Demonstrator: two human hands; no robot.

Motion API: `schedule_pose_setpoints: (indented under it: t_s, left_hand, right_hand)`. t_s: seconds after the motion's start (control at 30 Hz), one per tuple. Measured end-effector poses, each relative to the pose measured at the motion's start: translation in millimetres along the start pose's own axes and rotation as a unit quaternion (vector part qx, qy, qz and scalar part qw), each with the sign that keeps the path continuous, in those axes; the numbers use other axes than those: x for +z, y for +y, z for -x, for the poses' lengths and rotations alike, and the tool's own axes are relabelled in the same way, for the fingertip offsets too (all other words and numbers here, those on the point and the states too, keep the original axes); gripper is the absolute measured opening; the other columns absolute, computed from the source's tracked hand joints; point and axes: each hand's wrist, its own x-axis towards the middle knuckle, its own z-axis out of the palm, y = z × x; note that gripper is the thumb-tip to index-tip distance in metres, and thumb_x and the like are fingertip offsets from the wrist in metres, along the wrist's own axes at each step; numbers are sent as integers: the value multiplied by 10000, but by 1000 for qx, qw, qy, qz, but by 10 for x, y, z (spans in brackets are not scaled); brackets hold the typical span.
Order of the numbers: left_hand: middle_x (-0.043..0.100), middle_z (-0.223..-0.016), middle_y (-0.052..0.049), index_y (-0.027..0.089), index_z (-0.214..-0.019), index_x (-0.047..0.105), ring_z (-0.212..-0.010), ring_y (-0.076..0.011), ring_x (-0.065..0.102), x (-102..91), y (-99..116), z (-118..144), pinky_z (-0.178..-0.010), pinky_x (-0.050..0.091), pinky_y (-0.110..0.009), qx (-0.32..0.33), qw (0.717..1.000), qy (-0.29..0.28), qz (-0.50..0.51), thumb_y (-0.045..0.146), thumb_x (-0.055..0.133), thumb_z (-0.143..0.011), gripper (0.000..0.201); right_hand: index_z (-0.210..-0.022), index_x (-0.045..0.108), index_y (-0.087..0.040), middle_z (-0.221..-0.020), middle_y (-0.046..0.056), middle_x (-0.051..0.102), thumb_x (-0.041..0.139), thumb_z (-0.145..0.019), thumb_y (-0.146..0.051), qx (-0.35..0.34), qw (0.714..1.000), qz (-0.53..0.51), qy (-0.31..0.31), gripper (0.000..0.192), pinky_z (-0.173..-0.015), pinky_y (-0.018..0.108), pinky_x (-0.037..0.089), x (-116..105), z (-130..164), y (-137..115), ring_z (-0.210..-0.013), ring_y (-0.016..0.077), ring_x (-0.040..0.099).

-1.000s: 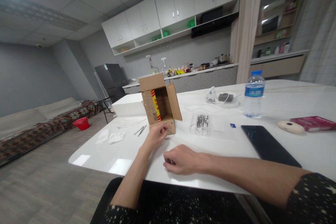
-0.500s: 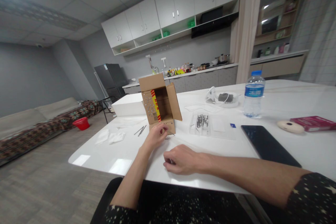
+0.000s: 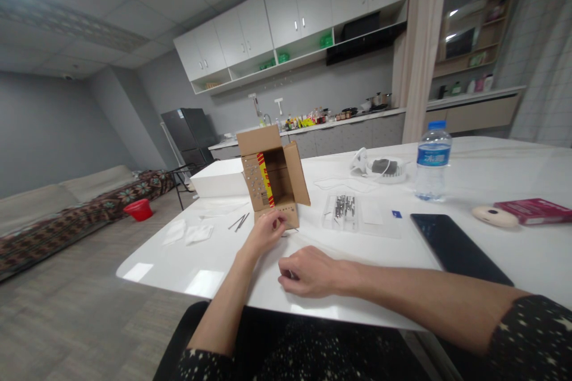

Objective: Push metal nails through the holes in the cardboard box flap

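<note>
My left hand (image 3: 267, 231) is at the front flap of an open cardboard box (image 3: 254, 187), its thumb and fingers drawn together in a pinch. Whatever lies between those fingertips is too small to make out. A row of small dark holes or dots runs along the flap. Closer to me, my right hand (image 3: 309, 272) rests on the white table (image 3: 223, 262) with its fingers curled in, and what they hold, if anything, is hidden. Thin dark metal rods (image 3: 242, 222) lie left of the box. To the right sits a clear compartment case (image 3: 342, 212) of small metal pieces.
White tissues (image 3: 199, 234) lie at left, with a long white box (image 3: 221, 177) behind them. On the right are a water bottle (image 3: 432, 161), a dark tablet or phone (image 3: 458, 248), a cream oval object (image 3: 495, 215), a dark red box (image 3: 536, 211) and a white corded device (image 3: 386, 168).
</note>
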Motion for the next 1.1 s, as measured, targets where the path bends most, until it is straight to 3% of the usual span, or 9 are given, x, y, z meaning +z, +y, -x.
schedule_pose_setpoints:
  t_s: [0.73,1.1]
  left_hand:
    - [668,-832,-33,167,-903,656,-685,-134,561,11,-1,7,-651,431,-250,-1,1000,-4,-1,156,497,-827,176]
    - [658,-771,-12,175,-833,645,-649,-125,530,0,33,4,-633,408,-243,6,1000,-29,1,111,507,-765,167]
  right_hand:
    - [-755,616,-166,-628,-12,624,523,-900,-332,5,1000,16,-13,239,-515,269,218,-27,2,-18,-509,97,432]
    - [-742,614,-170,-629,-12,618,528,-891,-329,5,1000,8,-10,235,-522,266,223,-26,-5,-19,-510,95,413]
